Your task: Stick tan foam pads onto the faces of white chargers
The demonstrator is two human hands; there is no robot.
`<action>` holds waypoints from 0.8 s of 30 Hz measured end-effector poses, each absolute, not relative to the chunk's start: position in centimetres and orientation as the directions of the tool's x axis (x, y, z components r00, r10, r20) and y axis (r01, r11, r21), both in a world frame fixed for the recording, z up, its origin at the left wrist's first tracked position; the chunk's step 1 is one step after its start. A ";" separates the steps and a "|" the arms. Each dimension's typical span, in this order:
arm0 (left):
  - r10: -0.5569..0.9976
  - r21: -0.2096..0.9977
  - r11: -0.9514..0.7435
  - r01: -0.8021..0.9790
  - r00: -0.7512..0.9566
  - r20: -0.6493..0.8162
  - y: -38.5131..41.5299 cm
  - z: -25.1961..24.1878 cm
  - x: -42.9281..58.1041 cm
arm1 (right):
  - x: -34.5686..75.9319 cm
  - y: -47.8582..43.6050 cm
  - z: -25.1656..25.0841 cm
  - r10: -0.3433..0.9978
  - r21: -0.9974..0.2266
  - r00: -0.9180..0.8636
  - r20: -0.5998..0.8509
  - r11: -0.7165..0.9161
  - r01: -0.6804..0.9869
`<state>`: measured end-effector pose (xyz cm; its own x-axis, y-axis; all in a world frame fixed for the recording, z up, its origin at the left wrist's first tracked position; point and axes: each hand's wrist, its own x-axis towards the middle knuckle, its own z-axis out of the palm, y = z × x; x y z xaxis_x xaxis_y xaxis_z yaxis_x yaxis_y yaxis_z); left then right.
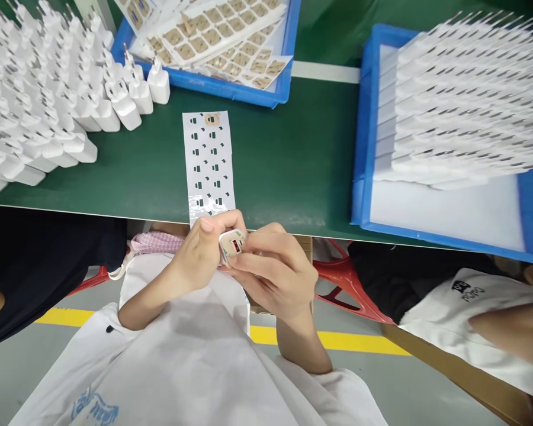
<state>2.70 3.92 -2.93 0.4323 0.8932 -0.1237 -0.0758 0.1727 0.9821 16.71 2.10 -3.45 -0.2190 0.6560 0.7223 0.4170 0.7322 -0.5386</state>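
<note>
Charger (232,244) — port end up, left hand (199,251), right hand (275,272).

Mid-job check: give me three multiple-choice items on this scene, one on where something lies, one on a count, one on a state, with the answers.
1. Where does the white backing sheet lie?
A) On the green mat
B) Inside a blue tray
C) On the floor

2. How many blue trays show?
A) One
B) Two
C) Four

3. What state is the charger with the visible port in?
A) Standing on the mat
B) Lying in a tray
C) Held in both hands

Answers:
1. A, the sheet rests on the mat, off both trays.
2. B, the far blue tray and the right blue tray show.
3. C, the left hand and right hand close around it.
</note>
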 end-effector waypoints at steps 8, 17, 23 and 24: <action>0.873 0.984 0.179 -0.003 0.463 -0.157 3.9 -3.3 2.5 | 17.2 2.0 -3.8 0.651 -0.544 -0.243 0.719 0.745 0.385; 0.887 0.991 0.132 0.032 0.442 -0.132 3.9 -3.4 2.5 | 17.0 1.7 -4.1 0.672 -0.571 -0.227 0.705 0.727 0.381; 0.878 0.986 0.165 0.007 0.454 -0.150 3.8 -3.3 2.5 | 16.9 1.7 -3.9 0.668 -0.560 -0.209 0.714 0.725 0.401; 0.882 0.989 0.150 0.013 0.450 -0.140 3.8 -3.3 2.4 | 16.9 1.7 -3.8 0.672 -0.556 -0.210 0.710 0.718 0.418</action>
<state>2.45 3.81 -3.31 0.4496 0.8822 -0.1402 0.0129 0.1505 0.9885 16.90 1.65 -3.75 -0.2101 0.6721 0.7101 0.4177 0.7184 -0.5563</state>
